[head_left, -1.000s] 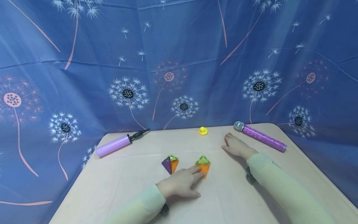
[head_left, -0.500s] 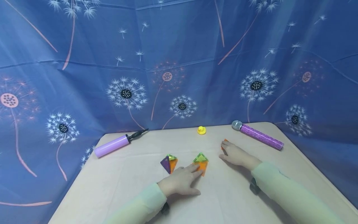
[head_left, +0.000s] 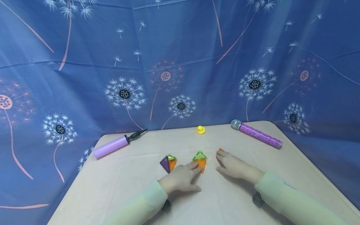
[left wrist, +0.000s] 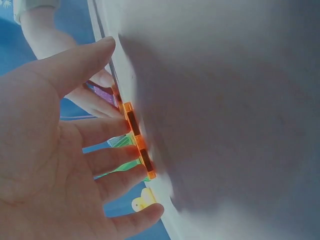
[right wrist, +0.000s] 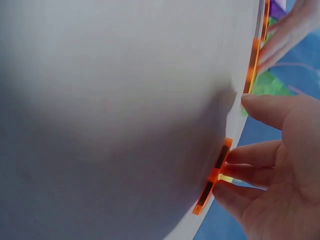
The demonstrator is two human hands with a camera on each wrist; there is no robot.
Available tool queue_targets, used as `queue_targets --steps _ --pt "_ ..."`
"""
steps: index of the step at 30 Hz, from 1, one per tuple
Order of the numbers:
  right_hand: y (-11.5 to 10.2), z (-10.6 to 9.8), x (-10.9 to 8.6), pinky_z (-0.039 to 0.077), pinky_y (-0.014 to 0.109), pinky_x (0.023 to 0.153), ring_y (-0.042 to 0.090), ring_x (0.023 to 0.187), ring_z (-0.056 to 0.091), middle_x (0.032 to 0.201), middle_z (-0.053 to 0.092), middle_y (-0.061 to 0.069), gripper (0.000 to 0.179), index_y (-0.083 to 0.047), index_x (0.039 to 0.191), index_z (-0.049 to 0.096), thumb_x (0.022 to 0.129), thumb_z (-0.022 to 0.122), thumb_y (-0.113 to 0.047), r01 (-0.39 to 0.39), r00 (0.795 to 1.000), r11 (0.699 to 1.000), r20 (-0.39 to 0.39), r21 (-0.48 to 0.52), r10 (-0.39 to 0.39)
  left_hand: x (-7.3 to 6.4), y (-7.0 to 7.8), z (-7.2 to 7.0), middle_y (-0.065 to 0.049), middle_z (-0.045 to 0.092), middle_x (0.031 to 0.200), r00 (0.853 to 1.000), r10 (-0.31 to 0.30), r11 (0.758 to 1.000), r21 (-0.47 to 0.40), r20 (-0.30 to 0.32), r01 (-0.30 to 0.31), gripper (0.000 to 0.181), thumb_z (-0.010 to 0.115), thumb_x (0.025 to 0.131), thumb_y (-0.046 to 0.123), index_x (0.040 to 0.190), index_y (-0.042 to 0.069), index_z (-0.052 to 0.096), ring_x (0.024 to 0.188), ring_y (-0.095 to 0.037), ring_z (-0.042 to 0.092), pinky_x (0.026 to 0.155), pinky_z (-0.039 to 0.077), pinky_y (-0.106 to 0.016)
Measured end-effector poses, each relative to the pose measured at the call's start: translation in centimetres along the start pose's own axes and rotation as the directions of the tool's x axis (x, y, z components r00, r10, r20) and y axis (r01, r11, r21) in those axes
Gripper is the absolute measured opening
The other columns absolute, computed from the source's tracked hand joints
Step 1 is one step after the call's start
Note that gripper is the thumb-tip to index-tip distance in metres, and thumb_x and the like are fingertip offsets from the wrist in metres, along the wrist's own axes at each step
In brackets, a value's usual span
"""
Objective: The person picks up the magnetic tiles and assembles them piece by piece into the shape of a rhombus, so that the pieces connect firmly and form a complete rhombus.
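Observation:
My left hand [head_left: 182, 178] lies palm down with fingers extended. Its fingertips rest on an orange magnetic tile [head_left: 201, 166] that joins a green tile piece [head_left: 199, 155] behind it. In the left wrist view the thumb is spread well away from that tile's edge [left wrist: 134, 122]. A purple, orange and green magnetic-tile shape [head_left: 165, 164] stands just left of these fingers. To the right, my right hand [head_left: 232, 165] presses its fingertips on a second orange magnetic tile [right wrist: 214, 175], mostly covered in the head view. The right thumb points left, apart from the tile.
A yellow rubber duck [head_left: 200, 130] sits near the back edge of the pale table [head_left: 118, 187]. At back left lies a lilac hand pump [head_left: 111, 147] with a black nozzle. A glittery purple microphone [head_left: 260, 135] lies at back right. Blue dandelion-print cloth [head_left: 180, 47] hangs behind.
My right hand has drawn its orange tile nearer and leftward over the table, toward the green and orange tiles. The left hand stays on its tile. The head view has shifted slightly.

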State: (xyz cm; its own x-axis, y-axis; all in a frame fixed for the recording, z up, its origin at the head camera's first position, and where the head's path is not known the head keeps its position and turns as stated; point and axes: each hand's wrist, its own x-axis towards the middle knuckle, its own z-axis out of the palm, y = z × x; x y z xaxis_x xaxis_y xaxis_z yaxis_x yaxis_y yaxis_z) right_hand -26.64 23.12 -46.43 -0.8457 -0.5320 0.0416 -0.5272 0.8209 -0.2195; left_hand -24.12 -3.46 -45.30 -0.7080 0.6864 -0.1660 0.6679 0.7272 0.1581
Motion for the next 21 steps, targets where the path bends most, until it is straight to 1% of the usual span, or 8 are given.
queue_targets --steps 3,7,11,14,16,19,21 --pt "-1.2 0.0 -0.7 0.039 0.059 0.109 0.05 0.132 0.048 0.142 0.049 0.034 0.058 0.018 0.133 0.054 0.095 0.071 -0.023 0.007 1.0 1.0 0.016 0.01 -0.007 0.0 0.0 -0.1 -0.006 0.037 0.162 1.0 0.003 1.0 0.003 -0.004 -0.003 0.078 0.067 0.091 0.059 0.155 0.018 0.047 0.149 -0.02 0.033 0.11 0.041 -0.055" --pt "-2.6 0.0 -1.6 0.04 0.059 0.109 0.049 0.131 0.049 0.141 0.05 0.033 0.055 0.017 0.133 0.055 0.095 0.071 -0.02 0.036 0.999 0.999 0.027 0.005 -0.036 -0.1 0.0 -0.1 -0.006 0.037 0.162 1.0 0.004 1.0 0.004 -0.006 -0.004 0.078 0.068 0.091 0.058 0.154 0.018 0.047 0.149 -0.02 0.033 0.11 0.041 -0.056" --pt "-3.4 0.2 -2.1 0.04 0.059 0.108 0.049 0.13 0.049 0.142 0.051 0.031 0.053 0.015 0.133 0.056 0.095 0.07 -0.019 0.048 0.998 0.999 0.03 0.001 -0.048 -0.2 0.0 0.0 -0.006 0.036 0.162 1.0 0.004 1.0 0.011 -0.008 -0.004 0.078 0.067 0.092 0.058 0.155 0.018 0.047 0.149 -0.021 0.032 0.11 0.041 -0.055" --pt "-3.4 0.2 -2.1 0.042 0.059 0.107 0.048 0.128 0.051 0.139 0.054 0.029 0.049 0.013 0.13 0.06 0.094 0.071 -0.018 0.058 0.998 0.998 0.012 -0.005 -0.058 -0.1 -0.1 0.1 -0.006 0.036 0.162 1.0 0.005 1.0 0.022 -0.011 -0.005 0.078 0.067 0.092 0.059 0.155 0.018 0.046 0.149 -0.021 0.033 0.11 0.041 -0.055" --pt "-3.2 0.1 -1.9 0.045 0.057 0.105 0.045 0.124 0.055 0.134 0.058 0.026 0.041 0.01 0.125 0.064 0.093 0.071 -0.016 0.075 0.997 0.997 -0.011 -0.01 -0.075 -0.1 -0.1 0.1 -0.006 0.036 0.162 1.0 0.005 1.0 0.026 -0.014 -0.005 0.078 0.067 0.092 0.059 0.155 0.018 0.046 0.149 -0.021 0.033 0.11 0.041 -0.055" --pt "-2.5 -0.2 -1.4 0.05 0.054 0.099 0.039 0.116 0.059 0.124 0.064 0.018 0.028 0.001 0.116 0.07 0.091 0.073 -0.012 0.09 0.996 0.996 -0.028 0.014 -0.09 -0.1 -0.1 0.1 -0.006 0.036 0.162 1.0 0.004 1.0 0.023 -0.011 -0.004 0.078 0.067 0.091 0.059 0.155 0.019 0.046 0.149 -0.021 0.033 0.11 0.041 -0.055" --pt "-1.9 -0.5 -1.0 0.051 0.052 0.097 0.035 0.112 0.06 0.12 0.064 0.013 0.022 -0.004 0.112 0.072 0.091 0.074 -0.01 0.088 0.996 0.995 -0.02 0.04 -0.087 0.0 -0.1 0.1 -0.005 0.036 0.163 1.0 0.005 1.0 0.018 -0.007 -0.004 0.079 0.067 0.091 0.059 0.156 0.02 0.045 0.149 -0.021 0.032 0.11 0.041 -0.055"
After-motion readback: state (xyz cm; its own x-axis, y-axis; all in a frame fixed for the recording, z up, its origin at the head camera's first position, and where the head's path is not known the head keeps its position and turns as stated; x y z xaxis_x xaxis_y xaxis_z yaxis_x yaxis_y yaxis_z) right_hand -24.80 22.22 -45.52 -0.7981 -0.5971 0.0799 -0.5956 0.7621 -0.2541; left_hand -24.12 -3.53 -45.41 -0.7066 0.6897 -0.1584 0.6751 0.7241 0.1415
